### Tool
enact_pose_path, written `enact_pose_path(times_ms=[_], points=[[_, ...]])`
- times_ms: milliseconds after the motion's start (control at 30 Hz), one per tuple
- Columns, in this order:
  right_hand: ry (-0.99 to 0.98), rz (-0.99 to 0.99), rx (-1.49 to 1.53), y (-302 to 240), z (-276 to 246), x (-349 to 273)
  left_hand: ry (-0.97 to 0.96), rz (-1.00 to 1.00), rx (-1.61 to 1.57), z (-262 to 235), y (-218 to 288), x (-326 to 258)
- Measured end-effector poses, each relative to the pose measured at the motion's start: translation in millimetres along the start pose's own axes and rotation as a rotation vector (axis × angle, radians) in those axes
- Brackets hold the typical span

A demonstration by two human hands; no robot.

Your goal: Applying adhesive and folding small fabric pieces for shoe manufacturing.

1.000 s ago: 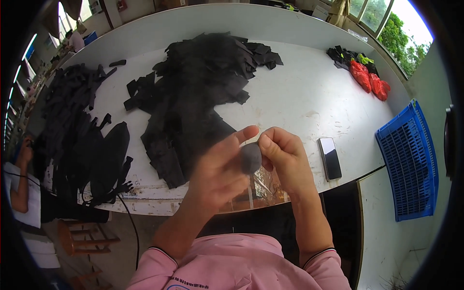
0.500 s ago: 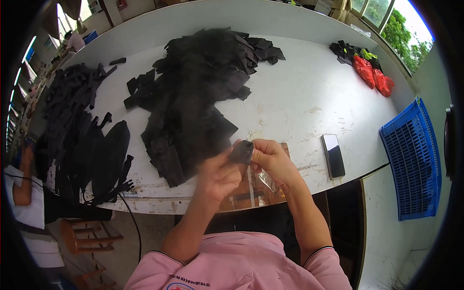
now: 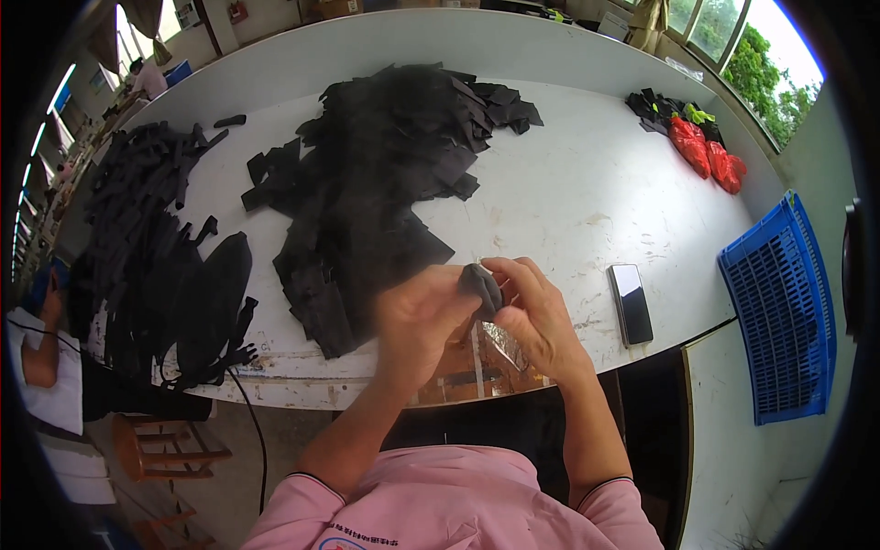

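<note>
A small black fabric piece (image 3: 480,290), curled into a short tube, is held up between my two hands above the table's near edge. My left hand (image 3: 414,323) is closed on its left side, slightly smeared by motion. At the piece's right side, my right hand (image 3: 543,323) curls its fingers round the edge, with the thumb bent just below. Some of the fingertips are hidden behind the fabric. Beneath the hands lies a brown board (image 3: 467,374) with clear tape at the table edge. A large heap of flat black fabric pieces (image 3: 367,174) spreads just beyond my left hand.
Black strips and glove-like pieces (image 3: 147,220) pile up at the left. A phone (image 3: 631,304) lies right of my hands. Red bags (image 3: 689,147) sit at the far right, and a blue plastic basket (image 3: 777,307) stands beside the table. Another person's arm (image 3: 41,353) shows far left.
The fabric piece has turned and opened into a curled tube. My right thumb has come off its face and dropped lower; my left hand has shifted round it.
</note>
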State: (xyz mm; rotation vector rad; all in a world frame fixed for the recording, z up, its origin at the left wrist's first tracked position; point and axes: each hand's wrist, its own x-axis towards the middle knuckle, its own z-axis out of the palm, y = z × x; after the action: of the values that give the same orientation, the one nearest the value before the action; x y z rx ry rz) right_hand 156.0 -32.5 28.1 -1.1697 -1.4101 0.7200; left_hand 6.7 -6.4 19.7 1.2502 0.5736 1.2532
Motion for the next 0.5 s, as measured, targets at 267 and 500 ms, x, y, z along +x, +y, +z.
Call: enact_pose_path(times_ms=[267,500], points=[[-0.284,-0.161,-0.615,38.5,2.4,-13.7,-0.048,-0.062,-0.202,-5.1,-22.4,-6.1],[-0.125,-0.209,-0.476,24.7,3.8,-19.0,-0.263,-0.173,0.232,8.3,2.3,22.9]])
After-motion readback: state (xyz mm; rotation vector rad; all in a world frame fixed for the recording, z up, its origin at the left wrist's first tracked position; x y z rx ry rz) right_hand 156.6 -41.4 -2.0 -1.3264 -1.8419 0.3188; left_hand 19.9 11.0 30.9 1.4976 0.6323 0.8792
